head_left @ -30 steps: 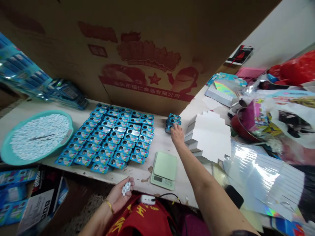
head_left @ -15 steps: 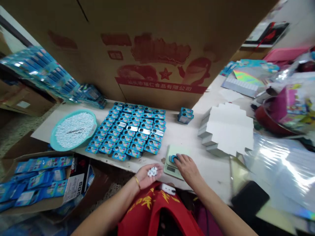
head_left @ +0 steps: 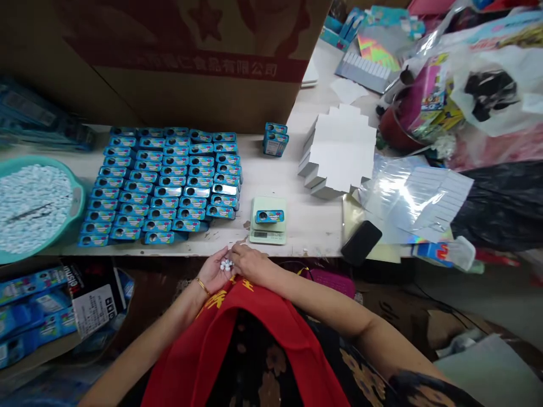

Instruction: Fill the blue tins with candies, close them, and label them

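My left hand (head_left: 213,271) is cupped palm up at the table's front edge, holding a small heap of white candies (head_left: 226,264). My right hand (head_left: 251,263) reaches over that palm, its fingers curled together at the heap; whatever lies between the fingertips is hidden. Just beyond my hands stands a pale green digital scale (head_left: 259,236). On its plate rests a small blue box (head_left: 270,216) with a dark round spot on the top, touched by neither hand. Left of the scale, rows of similar blue boxes (head_left: 165,192) stand packed together.
A turquoise basin (head_left: 77,206) of white candies is at the left. Two blue boxes (head_left: 275,141) stand behind the scale, before a big carton (head_left: 190,96). Stacked white card (head_left: 343,147) and a black phone (head_left: 361,243) are at the right. Blue packs (head_left: 34,322) fill a lower-left carton.
My right hand has left the blue box on the scale and come over to the candies in my left palm. The view has turned right and downward.
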The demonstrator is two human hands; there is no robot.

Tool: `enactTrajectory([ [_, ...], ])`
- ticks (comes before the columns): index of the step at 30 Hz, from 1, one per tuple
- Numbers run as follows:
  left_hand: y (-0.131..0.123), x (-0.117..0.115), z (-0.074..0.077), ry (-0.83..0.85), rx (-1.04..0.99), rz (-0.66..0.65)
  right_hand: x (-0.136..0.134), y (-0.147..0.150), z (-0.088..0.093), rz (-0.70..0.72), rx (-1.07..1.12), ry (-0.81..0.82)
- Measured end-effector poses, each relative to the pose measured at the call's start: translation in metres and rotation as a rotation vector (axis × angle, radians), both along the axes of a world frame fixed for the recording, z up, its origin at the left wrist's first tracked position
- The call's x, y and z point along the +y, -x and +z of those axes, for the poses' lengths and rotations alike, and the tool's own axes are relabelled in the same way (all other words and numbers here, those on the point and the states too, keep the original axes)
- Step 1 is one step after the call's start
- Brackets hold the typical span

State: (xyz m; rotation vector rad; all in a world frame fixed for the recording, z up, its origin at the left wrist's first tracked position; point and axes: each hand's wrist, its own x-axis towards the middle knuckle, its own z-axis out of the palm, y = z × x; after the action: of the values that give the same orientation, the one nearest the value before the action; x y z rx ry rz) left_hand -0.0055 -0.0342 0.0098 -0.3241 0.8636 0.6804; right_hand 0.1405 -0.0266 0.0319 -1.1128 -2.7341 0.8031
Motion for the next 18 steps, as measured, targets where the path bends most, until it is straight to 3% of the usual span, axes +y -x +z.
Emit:
enactTrajectory([
  [10, -0.011, 0.007, 0.001, 0.030, 0.058, -0.093, 0.000, -0.005, -0.018, -0.099, 0.127, 0.058],
  [18, -0.030, 0.029, 0.005, -0.061, 0.018, -0.057, 0.019, -0.030, -0.005, -0.271, 0.324, 0.032],
])
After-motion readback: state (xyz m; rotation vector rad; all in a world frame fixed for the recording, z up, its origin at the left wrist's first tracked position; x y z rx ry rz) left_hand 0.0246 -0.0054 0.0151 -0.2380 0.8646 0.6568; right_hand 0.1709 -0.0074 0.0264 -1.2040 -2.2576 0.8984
